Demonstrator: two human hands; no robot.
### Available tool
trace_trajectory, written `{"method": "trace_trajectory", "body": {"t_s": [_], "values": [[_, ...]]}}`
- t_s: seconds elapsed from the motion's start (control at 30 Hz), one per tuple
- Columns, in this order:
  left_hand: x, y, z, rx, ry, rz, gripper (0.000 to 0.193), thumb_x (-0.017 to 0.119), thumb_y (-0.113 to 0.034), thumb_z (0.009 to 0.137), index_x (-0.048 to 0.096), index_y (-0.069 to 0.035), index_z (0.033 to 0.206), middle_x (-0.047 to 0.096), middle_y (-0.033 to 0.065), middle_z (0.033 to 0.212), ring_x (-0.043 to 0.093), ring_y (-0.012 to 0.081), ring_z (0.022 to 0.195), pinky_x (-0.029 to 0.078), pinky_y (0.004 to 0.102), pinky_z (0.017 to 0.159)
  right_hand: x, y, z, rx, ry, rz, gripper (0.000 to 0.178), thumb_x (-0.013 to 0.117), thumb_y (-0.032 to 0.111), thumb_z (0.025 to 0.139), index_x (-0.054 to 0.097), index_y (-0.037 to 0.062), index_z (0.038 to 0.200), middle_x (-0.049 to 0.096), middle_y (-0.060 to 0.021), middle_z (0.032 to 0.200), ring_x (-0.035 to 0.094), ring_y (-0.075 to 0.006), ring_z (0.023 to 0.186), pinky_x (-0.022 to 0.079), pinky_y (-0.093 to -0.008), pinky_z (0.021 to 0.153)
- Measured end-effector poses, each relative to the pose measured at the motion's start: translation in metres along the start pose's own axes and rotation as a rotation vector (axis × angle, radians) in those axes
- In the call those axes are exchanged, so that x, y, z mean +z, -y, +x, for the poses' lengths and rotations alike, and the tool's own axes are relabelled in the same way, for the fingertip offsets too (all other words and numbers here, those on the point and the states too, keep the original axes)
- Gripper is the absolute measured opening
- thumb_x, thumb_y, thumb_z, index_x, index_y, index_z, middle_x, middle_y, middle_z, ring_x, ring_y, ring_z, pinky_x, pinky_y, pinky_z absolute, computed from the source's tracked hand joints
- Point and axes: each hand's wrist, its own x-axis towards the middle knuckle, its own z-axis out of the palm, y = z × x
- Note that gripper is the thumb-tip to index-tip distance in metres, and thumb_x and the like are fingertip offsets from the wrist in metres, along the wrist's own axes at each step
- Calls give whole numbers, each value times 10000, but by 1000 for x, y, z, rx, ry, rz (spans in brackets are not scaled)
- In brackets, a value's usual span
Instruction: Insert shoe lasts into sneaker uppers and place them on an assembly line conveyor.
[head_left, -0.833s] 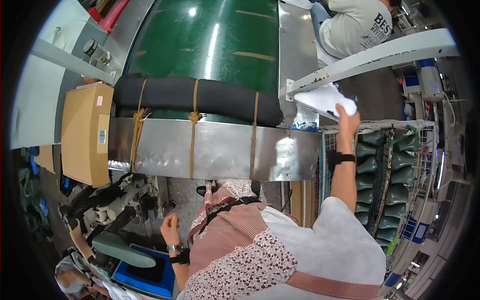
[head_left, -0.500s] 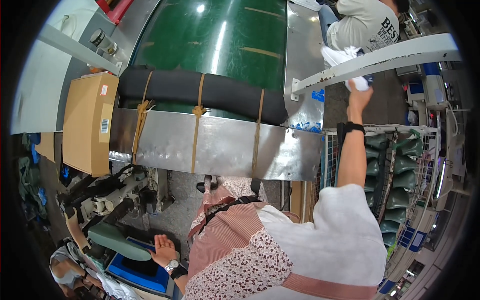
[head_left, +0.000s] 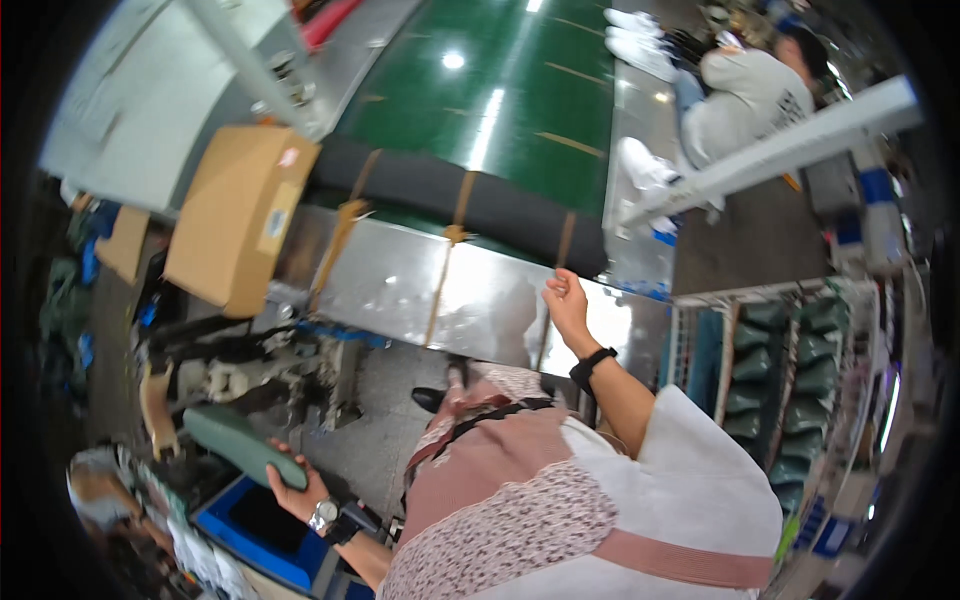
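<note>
At left I see the smooth, dull-green foot-shaped form (head_left: 240, 445) bare of any shoe; my left hand (head_left: 303, 490) has its grip clamped on the rounded end; a soft black roll (head_left: 415, 182), cord-tied, borders the shiny metal tabletop (head_left: 390, 285); above that my right hand (head_left: 568, 310) is curled, seemingly empty, though I cannot tell whether its grip is together; beyond, a white shoe (head_left: 640, 160) sits released; glossy green forms (head_left: 750, 365) fill the rack (head_left: 740, 297).

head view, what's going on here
The person's left hand grips the end of a green form above a blue-edged pad. The right hand, seemingly empty, is over the metal plate. White shoes lie right of the green belt, where another person sits.
</note>
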Motion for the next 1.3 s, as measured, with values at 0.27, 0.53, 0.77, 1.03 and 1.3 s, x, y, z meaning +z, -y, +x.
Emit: {"method": "trace_trajectory", "body": {"t_s": [0.27, 0.53, 0.77, 1.03, 1.3], "values": [[74, -8, -47, 21, 7, 468, 577, 727, -195, 815, 565, 60, 1306, 686, 245, 1154, 717, 374, 953, 601, 446, 739, 89, 146, -84, 79, 1027, 407, 679, 714, 220, 943, 391, 7, 1500, 646, -191, 1295, 628, -251, 1176, 495, -381, 1016], [138, 111, -13, -284, 863, 622, 586, 855, -324, 798, 648, 56, 1193, 756, 128, 1051, 747, 252, 869, 579, 330, 781, 128, 197, -88, 393, 1424, 1321, 908, 571, 649, 941, 278, 74, 1579, 456, -170, 1512, 440, -325, 1396, 336, -516, 1193], [24, 100, 23, -106, 329, 1272, 488, 798, -411, 845, 696, -17, 1114, 779, 99, 944, 745, 196, 830, 575, 319, 744, 52, 110, 18, -184, 395, 190, 593, 745, 201, 929, 472, -7, 1412, 575, -162, 1363, 589, -314, 1207, 493, -423, 1030], [-244, -131, -8, -259, -785, 1570, 469, 774, -495, 778, 789, -89, 1013, 766, 139, 1014, 731, 304, 970, 566, 393, 884, -1, 36, -4, -362, 114, -579, 723, 845, 213, 816, 483, -35, 1391, 609, -202, 1298, 597, -335, 1194, 488, -424, 997], [-505, -391, -24, 22, -1551, 1576, 636, 731, -532, 827, 657, -26, 1206, 703, 225, 1180, 653, 409, 1137, 507, 479, 972, 88, -24, -86, -424, 209, -917, 757, 845, 223, 799, 468, -39, 1401, 600, -217, 1305, 590, -356, 1201, 478, -427, 1006]]}}
